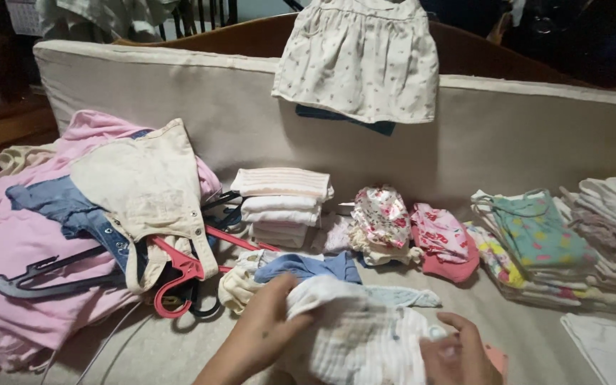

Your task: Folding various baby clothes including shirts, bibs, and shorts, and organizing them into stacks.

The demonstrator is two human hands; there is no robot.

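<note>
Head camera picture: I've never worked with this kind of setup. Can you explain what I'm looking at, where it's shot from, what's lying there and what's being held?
There is no machine here: a person wears one camera on the head, looking down at their own two bare hands. The left hand and right hand both grip a white crinkled cloth, fingers closed on it. They work over a beige padded surface. On it lie a stack of folded white cloths, small flowered garments, folded piles at the right, and at the left a heap of pink, denim and cream clothes with red and black hangers. A small flowered dress hangs over the back cushion.
</note>
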